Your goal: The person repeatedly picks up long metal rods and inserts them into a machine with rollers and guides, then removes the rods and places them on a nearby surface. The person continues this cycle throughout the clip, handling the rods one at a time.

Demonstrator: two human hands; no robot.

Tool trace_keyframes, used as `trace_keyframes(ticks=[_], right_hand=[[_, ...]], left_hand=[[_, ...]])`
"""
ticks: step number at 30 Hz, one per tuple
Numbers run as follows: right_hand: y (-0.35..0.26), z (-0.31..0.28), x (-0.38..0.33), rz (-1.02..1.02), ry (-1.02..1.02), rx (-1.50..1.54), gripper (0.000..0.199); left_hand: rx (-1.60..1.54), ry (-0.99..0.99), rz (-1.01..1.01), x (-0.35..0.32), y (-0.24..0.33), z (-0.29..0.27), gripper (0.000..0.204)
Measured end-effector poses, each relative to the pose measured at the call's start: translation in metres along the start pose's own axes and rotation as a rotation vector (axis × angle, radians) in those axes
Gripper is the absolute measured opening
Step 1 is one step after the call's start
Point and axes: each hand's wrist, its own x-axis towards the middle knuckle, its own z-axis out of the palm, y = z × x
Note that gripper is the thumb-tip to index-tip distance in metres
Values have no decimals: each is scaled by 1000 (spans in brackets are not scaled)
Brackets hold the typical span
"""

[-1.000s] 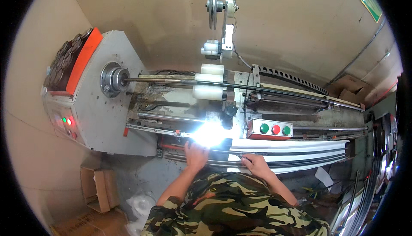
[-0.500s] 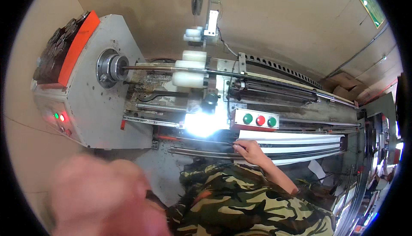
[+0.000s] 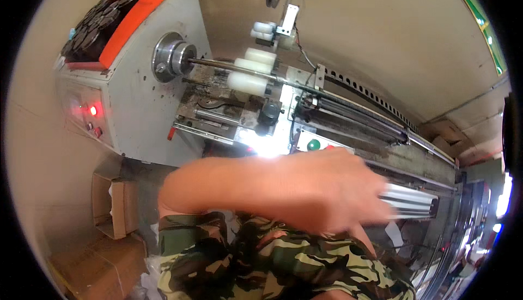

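Observation:
My left forearm reaches across from the left in a camouflage sleeve, and my left hand (image 3: 354,188) is smeared by motion over the button box (image 3: 303,141). Its fingers are too blurred to read. Under it, only part of my right forearm (image 3: 362,240) shows; the right hand is hidden. The white tray (image 3: 408,192) with thin dark rods sticks out beyond my left hand. Behind, a long metal rod (image 3: 218,64) runs from the chuck (image 3: 182,58) past white rollers (image 3: 248,82). A green button (image 3: 313,144) is visible, while the red one is partly covered.
A grey machine housing (image 3: 136,55) with an orange-edged top stands at left, its red lamp (image 3: 93,111) lit. Glare (image 3: 268,146) washes out part of the carriage. A perforated black cable chain (image 3: 370,95) runs along the back. Cardboard boxes (image 3: 128,207) lie on the floor at lower left.
My left hand has swung from the lower left across to the right, covering the right hand that was on the rods. The view has shifted and tilted; the green lamp on the housing no longer looks lit.

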Motion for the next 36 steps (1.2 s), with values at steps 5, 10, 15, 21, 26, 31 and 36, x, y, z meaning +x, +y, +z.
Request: trace_keyframes(ticks=[5, 10, 15, 21, 26, 31, 36], right_hand=[[-11, -3, 33, 39, -98, -8, 21], [-54, 8, 121, -567, -73, -345, 20], [-111, 50, 233, -793, -71, -421, 32], [-102, 76, 252, -585, -230, -705, 33], [-106, 78, 250, -552, -245, -627, 32], [-104, 67, 251, -612, -294, -608, 30], [-98, 65, 247, -679, -270, -646, 29]], left_hand=[[-63, 643, -533, -130, -88, 41, 8], [-155, 1221, -1414, -277, -132, 136, 42], [503, 939, -1531, -296, -134, 170, 49], [562, 971, -1519, -282, -123, 168, 34], [638, 836, -1397, -223, -132, 120, 51], [725, 613, -1323, -172, -205, 37, 79], [605, 293, -1448, -144, -283, -22, 109]])
